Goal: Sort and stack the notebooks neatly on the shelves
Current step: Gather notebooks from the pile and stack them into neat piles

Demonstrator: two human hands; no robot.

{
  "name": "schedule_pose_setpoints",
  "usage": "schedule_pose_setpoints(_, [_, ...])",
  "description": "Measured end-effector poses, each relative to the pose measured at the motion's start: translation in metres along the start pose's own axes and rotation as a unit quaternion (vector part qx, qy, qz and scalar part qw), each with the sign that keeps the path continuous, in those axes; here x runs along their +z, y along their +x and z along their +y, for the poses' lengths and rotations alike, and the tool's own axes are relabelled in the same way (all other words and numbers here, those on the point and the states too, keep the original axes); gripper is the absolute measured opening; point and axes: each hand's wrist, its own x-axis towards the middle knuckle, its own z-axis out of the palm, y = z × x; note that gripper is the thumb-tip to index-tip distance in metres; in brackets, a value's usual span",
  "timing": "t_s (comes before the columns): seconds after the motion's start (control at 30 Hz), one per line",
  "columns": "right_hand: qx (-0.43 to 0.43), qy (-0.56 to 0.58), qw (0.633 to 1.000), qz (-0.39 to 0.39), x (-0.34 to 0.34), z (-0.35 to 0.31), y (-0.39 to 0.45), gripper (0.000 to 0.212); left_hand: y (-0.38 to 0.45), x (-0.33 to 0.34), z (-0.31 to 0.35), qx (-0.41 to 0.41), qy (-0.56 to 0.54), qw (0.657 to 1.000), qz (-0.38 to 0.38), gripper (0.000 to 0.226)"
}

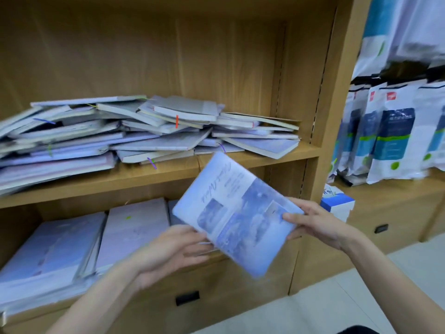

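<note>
Both hands hold one blue notebook [237,214] in front of the wooden shelving unit [320,121]. Right hand [315,221] pinches its right edge, thumb on the cover and fingers beneath. Left hand [168,251] supports the lower left edge with fingers reaching under the cover; how tightly they curl is blurred. Held tilted, the notebook sits between the two hands, just below the upper shelf board [265,157], where a loose heap of notebooks [134,131] sprawls. Flat stacks of notebooks [79,239] lie on the lower shelf, left of the hands. Packaged goods [395,131] hang at the right.
</note>
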Motion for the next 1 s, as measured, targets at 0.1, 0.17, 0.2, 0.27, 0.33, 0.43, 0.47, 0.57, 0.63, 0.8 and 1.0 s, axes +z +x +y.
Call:
schedule_pose_setpoints(0.1, [-0.077,0.098,0.991,0.049,0.002,-0.025,0.003,0.067,-0.003,0.008,0.056,0.105,0.089,0.990,0.029,0.023])
schedule_pose_setpoints(0.17, [-0.114,0.174,0.974,0.091,0.003,-0.046,0.009,0.056,0.004,0.013,0.095,0.180,0.108,0.976,0.063,0.024])
schedule_pose_setpoints(0.2, [-0.130,0.213,0.962,0.113,0.003,-0.058,0.013,0.041,0.010,0.015,0.113,0.221,0.116,0.965,0.082,0.025])
schedule_pose_setpoints(0.27, [-0.157,0.267,0.938,0.152,0.001,-0.085,0.025,0.022,0.026,0.016,0.144,0.295,0.187,0.927,0.138,0.026])
schedule_pose_setpoints(0.33, [-0.179,0.298,0.921,0.176,-0.007,-0.115,0.041,0.017,0.047,0.011,0.169,0.342,0.292,0.875,0.180,0.029])
schedule_pose_setpoints(0.43, [-0.190,0.333,0.900,0.205,-0.028,-0.157,0.073,0.012,0.077,0.002,0.193,0.354,0.440,0.797,0.215,0.033])
schedule_pose_setpoints(0.47, [-0.187,0.339,0.897,0.214,-0.035,-0.169,0.085,0.011,0.085,0.000,0.197,0.342,0.491,0.771,0.221,0.036])
schedule_pose_setpoints(0.57, [-0.151,0.331,0.897,0.253,-0.060,-0.192,0.124,0.014,0.106,-0.007,0.203,0.285,0.616,0.701,0.219,0.043])
schedule_pose_setpoints(0.63, [-0.099,0.313,0.908,0.260,-0.077,-0.194,0.144,0.031,0.117,-0.010,0.205,0.260,0.660,0.673,0.211,0.044])
schedule_pose_setpoints(0.8, [-0.011,0.264,0.928,0.261,-0.097,-0.177,0.162,0.043,0.141,-0.005,0.213,0.254,0.670,0.670,0.195,0.036])
schedule_pose_setpoints(1.0, [-0.047,0.231,0.929,0.286,-0.099,-0.158,0.166,0.047,0.180,0.023,0.221,0.242,0.689,0.668,0.144,0.050])
